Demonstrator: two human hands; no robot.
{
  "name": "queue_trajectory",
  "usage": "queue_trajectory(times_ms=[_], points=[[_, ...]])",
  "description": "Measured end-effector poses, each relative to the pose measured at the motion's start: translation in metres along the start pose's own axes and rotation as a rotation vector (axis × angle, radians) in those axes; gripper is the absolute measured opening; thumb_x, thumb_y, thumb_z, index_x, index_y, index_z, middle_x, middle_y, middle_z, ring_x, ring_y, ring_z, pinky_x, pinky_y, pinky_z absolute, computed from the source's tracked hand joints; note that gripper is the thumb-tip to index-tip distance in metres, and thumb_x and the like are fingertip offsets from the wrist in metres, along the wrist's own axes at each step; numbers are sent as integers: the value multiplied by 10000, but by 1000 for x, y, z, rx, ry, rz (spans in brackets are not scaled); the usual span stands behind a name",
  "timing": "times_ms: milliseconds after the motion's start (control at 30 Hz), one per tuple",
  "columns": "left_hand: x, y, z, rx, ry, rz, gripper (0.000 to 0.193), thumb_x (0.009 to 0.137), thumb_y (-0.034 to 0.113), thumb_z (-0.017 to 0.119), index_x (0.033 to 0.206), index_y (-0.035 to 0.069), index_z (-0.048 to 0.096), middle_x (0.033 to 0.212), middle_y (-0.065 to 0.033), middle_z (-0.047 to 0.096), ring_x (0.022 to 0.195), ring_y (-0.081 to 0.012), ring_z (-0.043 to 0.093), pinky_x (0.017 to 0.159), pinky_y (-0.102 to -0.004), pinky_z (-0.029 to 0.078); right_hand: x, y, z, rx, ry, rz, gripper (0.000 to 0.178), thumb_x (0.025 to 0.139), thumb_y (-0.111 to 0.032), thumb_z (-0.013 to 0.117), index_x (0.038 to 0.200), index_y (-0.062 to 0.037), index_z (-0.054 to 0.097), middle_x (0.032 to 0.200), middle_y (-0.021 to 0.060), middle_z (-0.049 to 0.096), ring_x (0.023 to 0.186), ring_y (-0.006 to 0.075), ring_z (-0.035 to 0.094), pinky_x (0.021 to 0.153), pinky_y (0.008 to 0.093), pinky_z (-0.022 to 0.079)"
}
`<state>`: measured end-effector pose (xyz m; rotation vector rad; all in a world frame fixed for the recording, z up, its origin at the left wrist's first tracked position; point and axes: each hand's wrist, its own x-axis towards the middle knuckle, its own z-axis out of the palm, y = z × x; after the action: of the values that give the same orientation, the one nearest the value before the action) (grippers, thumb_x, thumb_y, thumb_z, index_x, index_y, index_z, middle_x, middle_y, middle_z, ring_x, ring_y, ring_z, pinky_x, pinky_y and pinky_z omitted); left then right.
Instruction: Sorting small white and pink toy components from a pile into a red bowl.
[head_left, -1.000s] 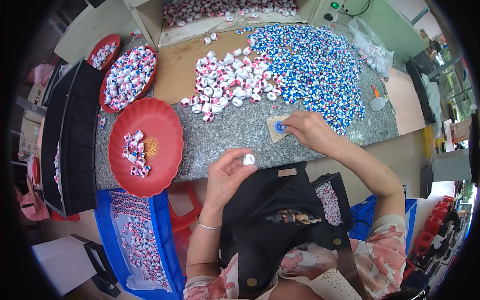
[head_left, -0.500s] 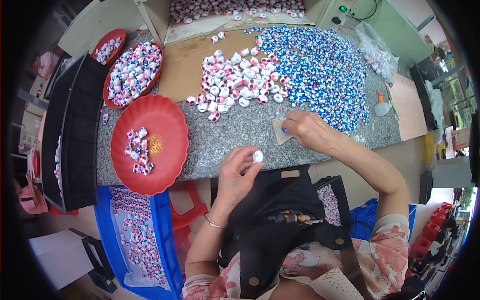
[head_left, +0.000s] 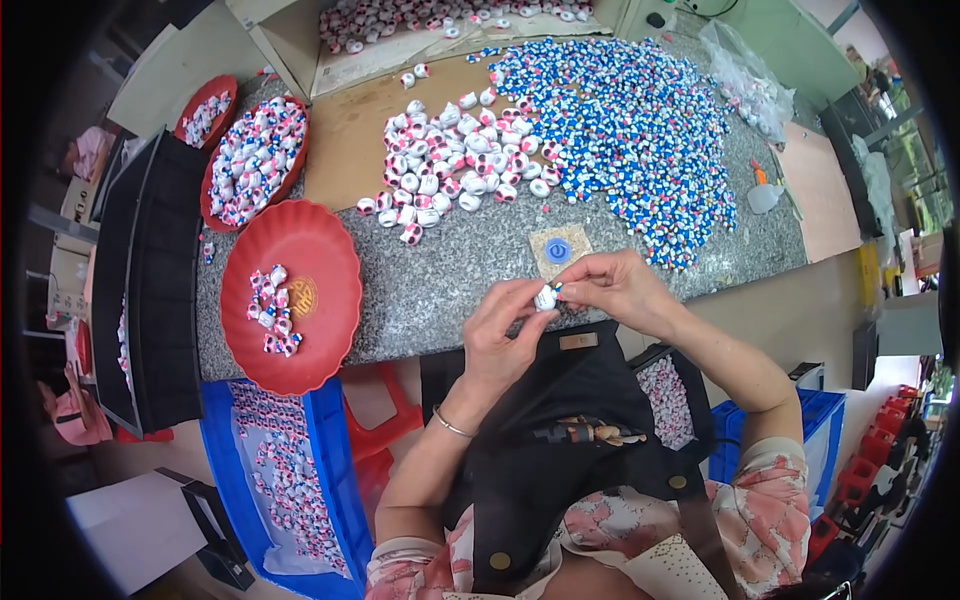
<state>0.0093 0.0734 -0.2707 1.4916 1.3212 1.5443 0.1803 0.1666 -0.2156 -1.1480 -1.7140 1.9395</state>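
Note:
My left hand (head_left: pixel 500 328) pinches a small white rounded figurine head (head_left: pixel 545 299) over the table's front edge. From the other side, my right hand (head_left: pixel 625 292) meets it, fingers closed on a tiny blue-and-white piece (head_left: pixel 558 288) that touches the head; its shape is mostly hidden by the fingertips. Just beyond my hands lies a tan square pad (head_left: pixel 578 236) with a small blue round dish (head_left: pixel 556 250) on it. Farther back sit a pile of white-and-pink heads (head_left: pixel 440 150) and a wide spread of small blue-and-white pieces (head_left: pixel 640 130).
At the left, a red scalloped plate (head_left: pixel 340 270) holds several joined figurines, and a fuller red bowl (head_left: pixel 208 205) stands behind it. A blue crate (head_left: pixel 222 470) of figurines is below the table. An orange-tipped bottle (head_left: pixel 764 196) and a plastic bag (head_left: pixel 745 70) lie at the right.
My right hand has left the blue dish on the pad and come toward me to the head. My left hand has shifted slightly right, still holding the head.

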Motion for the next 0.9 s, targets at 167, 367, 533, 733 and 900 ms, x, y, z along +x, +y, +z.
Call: queue_trajectory(times_ms=[167,367,533,733,900], points=[[9,13,-22,-164,-248,-84,310,850,-74,649,1157,-34,655,969,-112,646,834,-155,663,685,-239,562,-19,-19,3,-501,20,-424,140,847,-41,702,974,18,697,860,88,693,779,161,671,683,268,513],[7,27,-18,-459,-390,-382,235,973,59,537,1141,-47,664,877,-103,646,694,-133,653,612,-218,528,-30,-12,7,-493,-20,-596,139,816,-16,708,951,14,691,842,127,673,739,241,671,631,320,512],[-2,16,4,-510,-422,-463,261,984,104,532,1170,-37,650,909,-118,669,711,-135,656,630,-222,529,-42,10,4,-466,120,-628,111,845,-48,684,952,-17,688,778,100,632,654,232,626,565,343,474],[9,13,-21,-492,-195,-583,306,970,98,553,1242,-39,582,998,-131,674,815,-156,658,747,-267,536,-77,50,-41,-427,696,-516,159,818,-72,719,962,-13,688,821,79,663,765,149,642,674,273,502],[13,15,-101,41,124,-170,262,954,43,563,1201,-33,607,1073,-94,644,913,-144,629,829,-263,511,-92,118,-208,-391,1403,-307,560,800,-212,761,1251,7,511,1181,107,580,984,175,580,831,316,490]])
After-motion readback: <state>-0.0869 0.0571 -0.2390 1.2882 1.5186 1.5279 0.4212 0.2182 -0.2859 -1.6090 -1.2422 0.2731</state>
